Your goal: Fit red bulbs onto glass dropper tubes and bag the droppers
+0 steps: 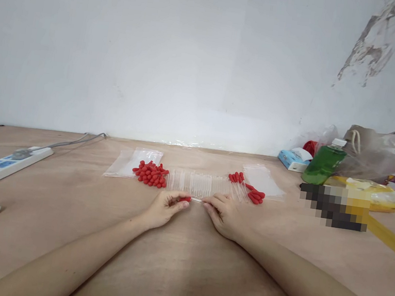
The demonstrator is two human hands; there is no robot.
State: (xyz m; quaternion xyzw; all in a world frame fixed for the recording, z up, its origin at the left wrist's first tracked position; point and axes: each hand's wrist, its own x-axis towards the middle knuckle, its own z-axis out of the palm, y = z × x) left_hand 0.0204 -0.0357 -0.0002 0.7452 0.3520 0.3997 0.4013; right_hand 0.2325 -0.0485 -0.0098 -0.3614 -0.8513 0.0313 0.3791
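Observation:
Between finger and thumb, my left hand (167, 207) pinches a red rubber bulb (185, 199). My right hand (224, 214) grips the far end of a thin clear dropper tube (196, 200), whose other end meets the bulb; I cannot tell how deep it sits. Just beyond my hands lies a row of loose clear tubes (196, 184). A heap of red bulbs (151, 174) is to the left of the row. On the right, several tubes with red bulbs on them (256, 195) lie in a loose group.
Clear plastic bags lie behind on the left (129, 162) and right (264, 181). A white power strip (34, 157) runs along the left. At the right stand a tissue pack (294, 158), a green bottle (323, 163) and a yellow package (378, 195). A wall (195, 59) closes the back.

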